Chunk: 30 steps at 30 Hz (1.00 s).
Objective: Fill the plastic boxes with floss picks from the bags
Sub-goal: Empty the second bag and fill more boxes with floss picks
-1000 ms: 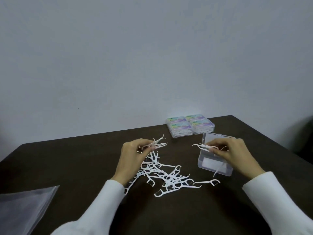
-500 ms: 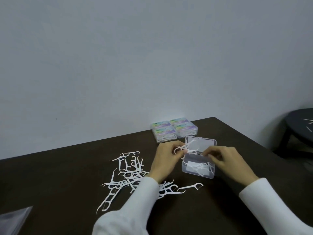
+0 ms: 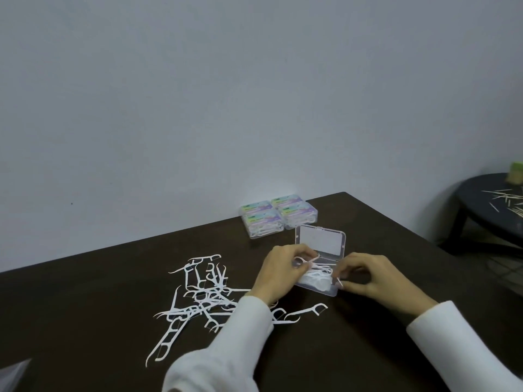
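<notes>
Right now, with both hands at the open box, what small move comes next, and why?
Probably lower and release the floss picks that the left hand pinches into the open box, which the right hand steadies. They already hover over it, and many loose picks still wait on the table.

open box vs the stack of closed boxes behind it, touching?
Cannot tell. In the head view the open box's raised lid overlaps the front edge of the closed boxes; no gap or contact shows plainly.
</notes>
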### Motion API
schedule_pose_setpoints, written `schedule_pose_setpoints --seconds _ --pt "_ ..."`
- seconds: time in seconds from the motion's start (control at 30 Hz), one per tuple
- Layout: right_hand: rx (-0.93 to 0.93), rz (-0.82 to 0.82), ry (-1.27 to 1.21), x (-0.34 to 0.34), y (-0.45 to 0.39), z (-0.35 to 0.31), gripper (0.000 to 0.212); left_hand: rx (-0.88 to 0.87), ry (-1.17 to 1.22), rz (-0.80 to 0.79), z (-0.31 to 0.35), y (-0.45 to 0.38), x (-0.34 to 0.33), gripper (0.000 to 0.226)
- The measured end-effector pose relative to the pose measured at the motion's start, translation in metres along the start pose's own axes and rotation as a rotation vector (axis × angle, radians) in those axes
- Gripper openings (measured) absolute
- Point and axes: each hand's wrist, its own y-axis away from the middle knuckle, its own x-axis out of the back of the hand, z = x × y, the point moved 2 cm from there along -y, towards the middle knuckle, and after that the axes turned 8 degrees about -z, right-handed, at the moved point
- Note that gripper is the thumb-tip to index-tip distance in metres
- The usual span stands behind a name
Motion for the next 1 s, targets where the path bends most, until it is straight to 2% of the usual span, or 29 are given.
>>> schedule_pose_setpoints --seconds 0.1,0.23,0.43,0.5,0.6,0.7,0.8,0.9,1.0 --pt "0.008 0.084 -0.035 0.002 0.000 -0.005 0.011 0.009 0.035 -0.017 -0.004 0.000 0.003 0.023" --pt "-0.003 0.241 -0.078 0.003 -0.003 -0.010 0.019 0.022 0.085 -0.035 -0.006 0.001 0.004 0.027" --pt "-0.019 0.355 -0.069 0.002 -0.011 -0.019 0.020 0.057 0.155 -0.083 -0.007 0.002 0.012 0.028" --pt "-0.065 0.306 -0.028 -0.003 -0.015 -0.016 0.016 0.110 0.251 -0.107 -0.010 0.003 0.018 0.030" --pt "-0.061 0.114 0.052 -0.013 -0.019 -0.018 0.016 0.139 0.370 -0.113 -0.010 0.009 0.028 0.028" --pt "-0.024 0.101 0.113 -0.018 -0.021 -0.022 0.011 0.133 0.434 -0.033 -0.011 0.018 0.040 0.028" --pt "0.035 0.143 0.137 -0.019 -0.022 -0.032 0.010 0.156 0.434 -0.027 -0.016 0.032 0.053 0.026" --pt "0.100 0.039 0.107 -0.021 -0.020 -0.052 0.012 0.185 0.372 -0.078 -0.023 0.057 0.067 0.024" --pt "0.128 -0.074 0.203 -0.027 -0.018 -0.065 0.010 0.217 0.264 -0.040 -0.038 0.089 0.084 0.022"
